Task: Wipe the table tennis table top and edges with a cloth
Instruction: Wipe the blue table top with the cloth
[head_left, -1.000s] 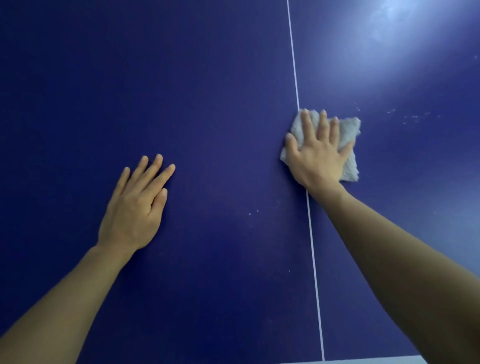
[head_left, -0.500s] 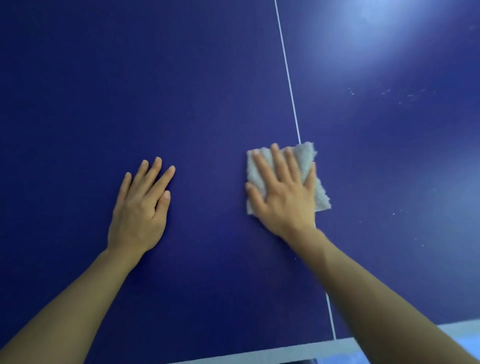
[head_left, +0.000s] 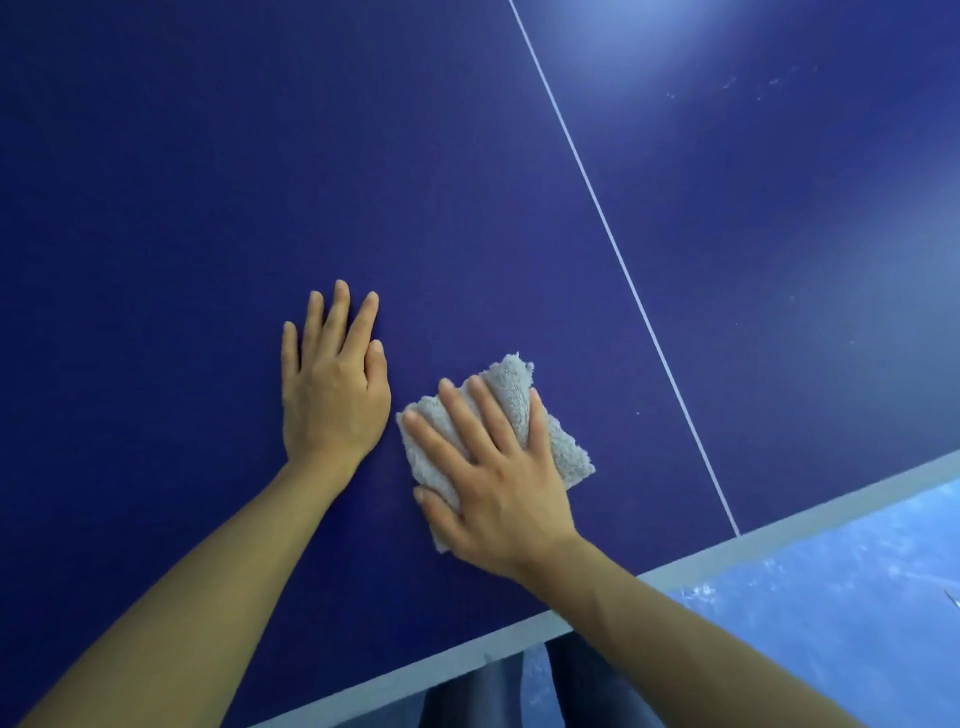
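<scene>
Grey and fluffy, the cloth (head_left: 524, 415) lies on the dark blue surface (head_left: 208, 182), near the white edge (head_left: 467, 654) and left of the thin white line (head_left: 623, 270). The right hand (head_left: 493, 483) presses down on it with straight, spread fingers. The left hand (head_left: 332, 384) rests flat on the surface just beside the cloth, fingers straight, holding nothing. Both arms reach forward. No writing shows.
</scene>
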